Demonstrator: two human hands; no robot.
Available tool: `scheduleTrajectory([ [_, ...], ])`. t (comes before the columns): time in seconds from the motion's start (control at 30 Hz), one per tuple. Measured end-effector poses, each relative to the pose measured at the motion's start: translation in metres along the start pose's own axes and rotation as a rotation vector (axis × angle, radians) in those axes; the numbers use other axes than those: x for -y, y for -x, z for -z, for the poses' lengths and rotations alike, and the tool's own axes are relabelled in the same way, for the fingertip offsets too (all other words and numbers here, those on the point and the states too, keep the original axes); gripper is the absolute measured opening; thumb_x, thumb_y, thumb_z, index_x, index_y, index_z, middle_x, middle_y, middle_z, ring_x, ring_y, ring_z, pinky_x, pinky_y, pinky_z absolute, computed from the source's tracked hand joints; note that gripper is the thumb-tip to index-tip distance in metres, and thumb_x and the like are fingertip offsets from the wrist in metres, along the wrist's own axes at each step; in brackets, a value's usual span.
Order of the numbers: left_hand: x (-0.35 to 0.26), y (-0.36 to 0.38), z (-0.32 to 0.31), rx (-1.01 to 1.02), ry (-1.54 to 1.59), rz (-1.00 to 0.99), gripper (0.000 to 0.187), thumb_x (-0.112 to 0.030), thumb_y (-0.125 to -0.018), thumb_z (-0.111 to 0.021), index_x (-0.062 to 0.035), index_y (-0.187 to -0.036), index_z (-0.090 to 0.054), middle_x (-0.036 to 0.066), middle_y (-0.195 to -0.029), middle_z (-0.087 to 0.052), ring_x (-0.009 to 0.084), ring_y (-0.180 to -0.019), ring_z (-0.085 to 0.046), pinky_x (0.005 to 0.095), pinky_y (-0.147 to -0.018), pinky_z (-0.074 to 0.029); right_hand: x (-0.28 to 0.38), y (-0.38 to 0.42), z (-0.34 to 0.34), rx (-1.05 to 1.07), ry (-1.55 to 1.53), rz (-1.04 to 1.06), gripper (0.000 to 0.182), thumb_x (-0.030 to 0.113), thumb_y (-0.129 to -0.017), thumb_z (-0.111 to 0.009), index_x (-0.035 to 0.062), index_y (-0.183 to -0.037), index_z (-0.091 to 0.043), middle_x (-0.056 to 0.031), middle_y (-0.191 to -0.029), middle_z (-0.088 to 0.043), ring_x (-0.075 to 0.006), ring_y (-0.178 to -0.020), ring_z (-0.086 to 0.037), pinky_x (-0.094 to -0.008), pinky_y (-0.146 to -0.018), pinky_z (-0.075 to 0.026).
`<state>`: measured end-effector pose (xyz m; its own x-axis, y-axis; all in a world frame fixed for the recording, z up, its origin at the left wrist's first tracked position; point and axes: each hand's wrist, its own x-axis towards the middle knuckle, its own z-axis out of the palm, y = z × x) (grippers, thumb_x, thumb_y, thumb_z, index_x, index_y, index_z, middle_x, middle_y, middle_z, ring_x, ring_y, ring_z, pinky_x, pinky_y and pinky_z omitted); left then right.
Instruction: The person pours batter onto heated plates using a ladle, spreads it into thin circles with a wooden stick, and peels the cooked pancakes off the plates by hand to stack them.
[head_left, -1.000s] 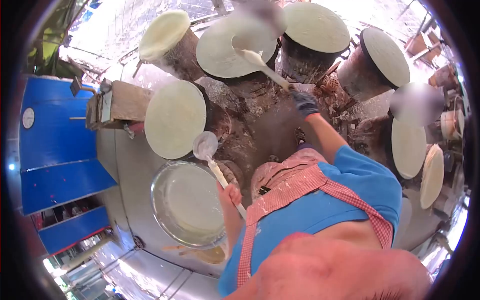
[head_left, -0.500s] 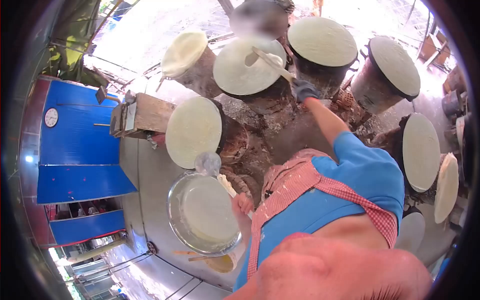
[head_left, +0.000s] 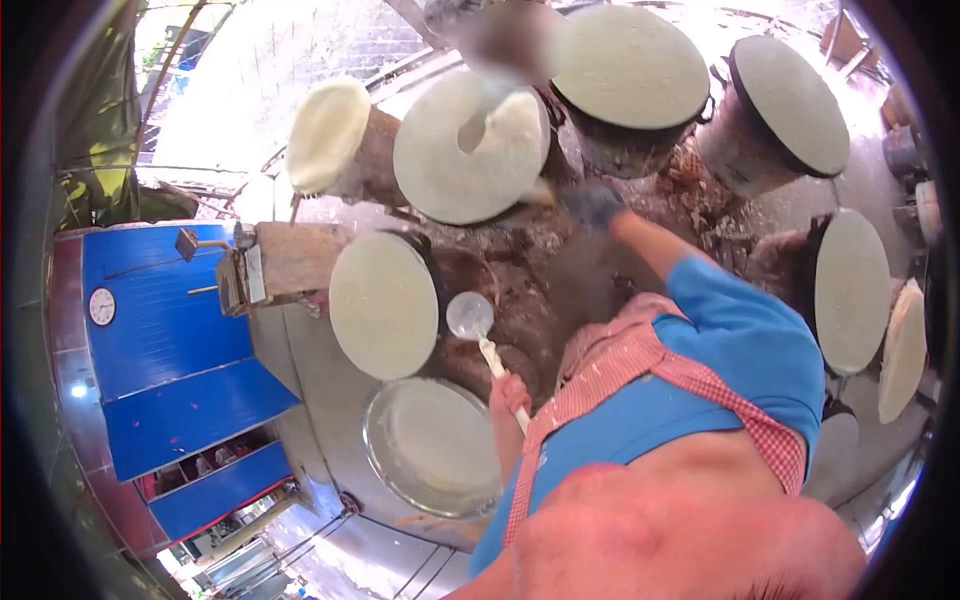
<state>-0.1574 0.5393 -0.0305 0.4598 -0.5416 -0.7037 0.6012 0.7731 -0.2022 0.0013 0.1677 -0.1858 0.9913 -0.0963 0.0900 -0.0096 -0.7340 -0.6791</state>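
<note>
Already, most of the round cloth-topped steaming drums are being shown covered with pale batter sheets: the near drum (head_left: 384,304), the far-left drum (head_left: 326,135), and the three along the right (head_left: 630,65) (head_left: 793,92) (head_left: 852,290) are all coated. By the look of it, the work is being carried round the ring, and the centre-back drum (head_left: 468,146) is the one being spread now; a grey patch is still seen on its top, so that sheet is judged unfinished. None of the sheets is being lifted off.

The left hand (head_left: 510,395) is being kept closed round the pale wooden handle of a round metal ladle (head_left: 470,315), whose bowl is being held over the dark gap just beside the near drum, above the wide shiny metal basin of white batter (head_left: 437,447). The right hand (head_left: 592,205), in a dark glove, is being stretched toward the centre-back drum's near rim; it is blurred, so whether its fingers are closed on a spreading tool cannot be told.
</note>
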Motion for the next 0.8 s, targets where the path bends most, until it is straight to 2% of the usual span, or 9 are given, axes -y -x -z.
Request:
scheduleTrajectory([
  [0.07, 0.004, -0.015, -0.002, -0.166, -0.373, -0.230, 0.028, -0.012, -0.085, -0.043, -0.0114, -0.059, -0.032, -0.003, -0.049, -0.027, 0.0046, -0.035, -0.026, 0.0182, -0.028, -0.022, -0.021, 0.008, 0.018, 0.156, 0.133, -0.039, 0.029, 0.028, -0.080, -0.048, 0.0112, -0.100, -0.060, -0.0105, -0.097, -0.059, -0.0271, -0.089, -0.056, -0.0301, -0.080, -0.042],
  [0.17, 0.006, -0.026, 0.006, -0.117, -0.167, -0.099, 0.028, -0.012, -0.084, -0.044, -0.0112, -0.059, -0.032, -0.003, -0.049, -0.028, 0.0045, -0.035, -0.026, 0.0182, -0.027, -0.022, -0.085, -0.037, 0.016, -0.291, 0.327, 0.054, 0.027, 0.032, -0.084, -0.040, 0.0219, -0.103, -0.055, -0.0143, -0.088, -0.058, -0.0329, -0.082, -0.055, -0.0382, -0.069, -0.044],
  [0.2, 0.007, -0.021, 0.007, -0.132, -0.166, -0.099, 0.028, -0.012, -0.084, -0.044, -0.0112, -0.059, -0.032, -0.003, -0.049, -0.028, 0.0045, -0.035, -0.026, 0.0182, -0.027, -0.022, 0.000, -0.077, 0.089, -0.036, -0.075, -0.380, 0.034, 0.039, -0.082, -0.043, 0.0181, -0.105, -0.055, -0.0171, -0.095, -0.057, -0.0345, -0.086, -0.054, -0.0369, -0.076, -0.041],
  [0.33, 0.017, -0.030, -0.003, -0.140, -0.161, -0.121, 0.028, -0.012, -0.084, -0.044, -0.0113, -0.058, -0.032, -0.004, -0.049, -0.028, 0.0048, -0.035, -0.025, 0.0187, -0.027, -0.020, 0.008, -0.239, 0.087, -0.013, -0.049, -0.384, 0.040, 0.045, -0.077, -0.045, 0.0124, -0.095, -0.060, -0.0175, -0.093, -0.058, -0.0339, -0.083, -0.056, -0.0373, -0.075, -0.042],
  [0.53, -0.003, -0.025, 0.029, -0.089, -0.343, -0.065, 0.032, -0.018, -0.085, -0.044, -0.0145, -0.058, -0.028, -0.006, -0.048, -0.021, 0.0047, -0.036, -0.021, 0.0195, -0.031, -0.017, 0.028, -0.122, 0.024, -0.119, -0.558, -0.377, 0.033, 0.035, -0.071, -0.061, 0.0080, -0.089, -0.064, -0.0133, -0.079, -0.063, -0.0257, -0.072, -0.059, -0.0336, -0.072, -0.045],
  [0.6, -0.020, -0.031, 0.038, -0.063, -0.293, -0.082, 0.027, -0.019, -0.086, -0.041, -0.0144, -0.062, -0.031, -0.006, -0.052, -0.022, 0.0037, -0.039, -0.022, 0.0176, -0.033, -0.020, 0.107, -0.090, 0.082, 0.271, -0.373, -0.496, 0.033, 0.034, -0.071, -0.063, 0.0068, -0.089, -0.064, -0.0098, -0.075, -0.063, -0.0168, -0.067, -0.057, -0.0298, -0.070, -0.045],
  [0.63, -0.001, -0.014, 0.001, -0.104, -0.390, -0.196, 0.024, -0.017, -0.087, -0.040, -0.0135, -0.065, -0.033, -0.005, -0.053, -0.023, 0.0028, -0.040, -0.024, 0.0164, -0.034, -0.021, 0.033, -0.095, 0.011, -0.104, -0.400, -0.050, 0.039, 0.039, -0.071, -0.059, 0.0098, -0.096, -0.061, -0.0110, -0.087, -0.063, -0.0196, -0.087, -0.054, -0.0319, -0.081, -0.039],
  [0.73, -0.025, -0.002, 0.011, -0.030, -0.261, -0.098, 0.035, -0.021, -0.087, -0.039, -0.0139, -0.054, -0.030, -0.005, -0.045, -0.023, 0.0056, -0.033, -0.023, 0.0195, -0.031, -0.020, 0.027, -0.094, 0.083, -0.167, -0.709, -0.612, 0.029, 0.033, -0.073, -0.060, 0.0063, -0.082, -0.064, -0.0071, -0.075, -0.062, -0.0110, -0.067, -0.053, -0.0249, -0.060, -0.043],
  [0.8, -0.027, 0.006, 0.014, 0.007, -0.161, -0.055, 0.034, -0.021, -0.088, -0.039, -0.0135, -0.055, -0.030, -0.004, -0.046, -0.024, 0.0059, -0.035, -0.025, 0.0196, -0.032, -0.022, -0.015, -0.084, 0.011, -0.275, -0.807, -0.673, 0.025, 0.029, -0.073, -0.063, 0.0048, -0.079, -0.064, -0.0058, -0.074, -0.063, -0.0059, -0.066, -0.052, -0.0223, -0.055, -0.042],
])
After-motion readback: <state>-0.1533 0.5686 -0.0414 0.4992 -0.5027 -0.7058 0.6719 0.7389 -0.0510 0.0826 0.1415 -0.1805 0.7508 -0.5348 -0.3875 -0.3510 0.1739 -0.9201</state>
